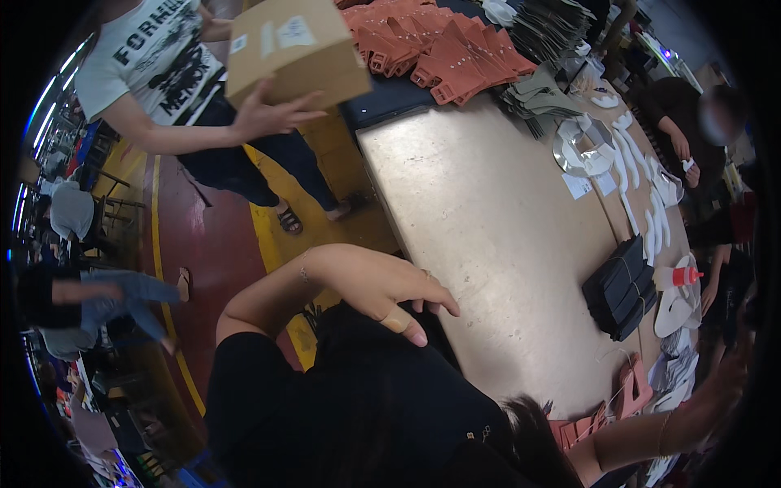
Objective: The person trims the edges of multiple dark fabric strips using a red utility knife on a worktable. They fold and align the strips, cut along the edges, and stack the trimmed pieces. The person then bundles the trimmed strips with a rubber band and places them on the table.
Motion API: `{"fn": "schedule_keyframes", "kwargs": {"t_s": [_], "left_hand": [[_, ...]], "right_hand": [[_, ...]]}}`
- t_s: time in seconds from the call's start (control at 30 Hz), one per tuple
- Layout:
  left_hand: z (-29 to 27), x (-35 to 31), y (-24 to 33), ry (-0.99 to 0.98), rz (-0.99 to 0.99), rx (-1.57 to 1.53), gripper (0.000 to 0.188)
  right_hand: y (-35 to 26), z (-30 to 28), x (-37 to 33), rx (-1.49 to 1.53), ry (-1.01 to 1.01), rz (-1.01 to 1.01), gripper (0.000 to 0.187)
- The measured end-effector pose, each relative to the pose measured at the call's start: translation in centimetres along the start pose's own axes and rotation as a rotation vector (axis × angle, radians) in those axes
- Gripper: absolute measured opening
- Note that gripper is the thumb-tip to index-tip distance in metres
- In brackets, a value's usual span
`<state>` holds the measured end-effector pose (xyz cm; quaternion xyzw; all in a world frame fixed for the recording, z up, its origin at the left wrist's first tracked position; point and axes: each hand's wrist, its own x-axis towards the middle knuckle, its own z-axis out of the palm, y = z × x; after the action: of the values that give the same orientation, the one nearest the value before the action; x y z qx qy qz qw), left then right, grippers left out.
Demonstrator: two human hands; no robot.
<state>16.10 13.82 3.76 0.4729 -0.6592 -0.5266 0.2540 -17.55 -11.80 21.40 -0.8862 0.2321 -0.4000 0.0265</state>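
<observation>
My left hand (399, 293) hangs in front of my dark shirt, by the near left edge of the worktable (455, 187). Its thumb and forefinger are apart and nothing is in them; a tan strip circles the thumb. Far to the right, my right hand (724, 382) is stretched out past stacked white pieces (674, 370), dim near the picture's rim. Its fingers cannot be made out. Close to that forearm lie coral-red cut pieces (630, 386). A bundle of black pieces (622, 285), tied with string, lies farther up the table.
Ahead on the left, a person carries a cardboard box (297, 53). Coral-red strap pieces with buckles (455, 53) and grey pieces (541, 93) are heaped at the table's far end. Curved white parts (626, 163) and a red-capped bottle (679, 276) lie along the right, near other workers.
</observation>
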Motion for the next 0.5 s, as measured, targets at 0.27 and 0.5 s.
{"fn": "schedule_keyframes", "kwargs": {"t_s": [0.27, 0.5], "left_hand": [[3.1, -0.3, 0.1, 0.052, -0.114, -0.052, 0.057], [2.9, -5.1, 5.9, 0.372, -0.095, -0.341, 0.044]], "right_hand": [[-0.8, 12.5, -1.7, 0.737, -0.24, -0.014, 0.044], [-5.2, 24.4, -9.1, 1.395, -0.528, 0.953, 0.072]]}}
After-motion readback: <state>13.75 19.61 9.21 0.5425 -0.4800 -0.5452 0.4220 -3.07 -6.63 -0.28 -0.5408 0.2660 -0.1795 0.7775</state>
